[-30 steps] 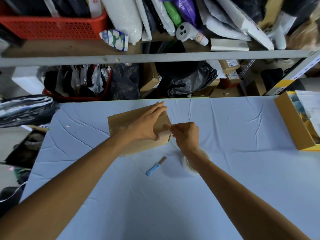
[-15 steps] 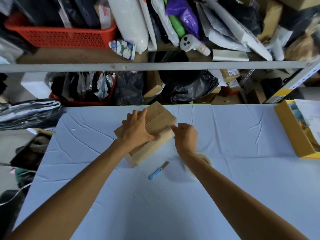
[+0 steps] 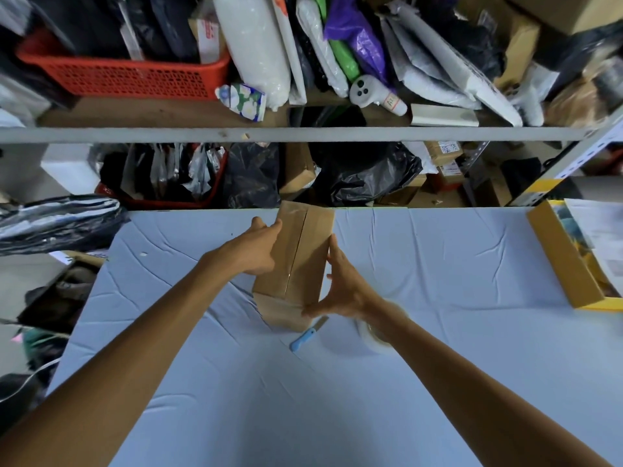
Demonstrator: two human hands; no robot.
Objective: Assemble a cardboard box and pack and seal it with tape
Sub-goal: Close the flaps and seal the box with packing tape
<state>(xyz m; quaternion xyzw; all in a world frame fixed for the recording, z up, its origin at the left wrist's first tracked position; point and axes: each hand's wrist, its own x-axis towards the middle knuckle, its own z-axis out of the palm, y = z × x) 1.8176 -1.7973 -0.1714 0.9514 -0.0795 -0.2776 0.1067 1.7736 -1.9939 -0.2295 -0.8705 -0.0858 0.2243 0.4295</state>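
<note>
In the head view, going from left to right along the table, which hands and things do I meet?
left hand → cardboard box → right hand → tape roll → open yellow box

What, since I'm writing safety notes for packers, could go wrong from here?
1. The knife lies with its blade out just beside the right hand and the box; a careless move could nick a finger.
2. The box reaches the far edge of the table, held only between the left hand and the right; it might slip off the back.
</note>
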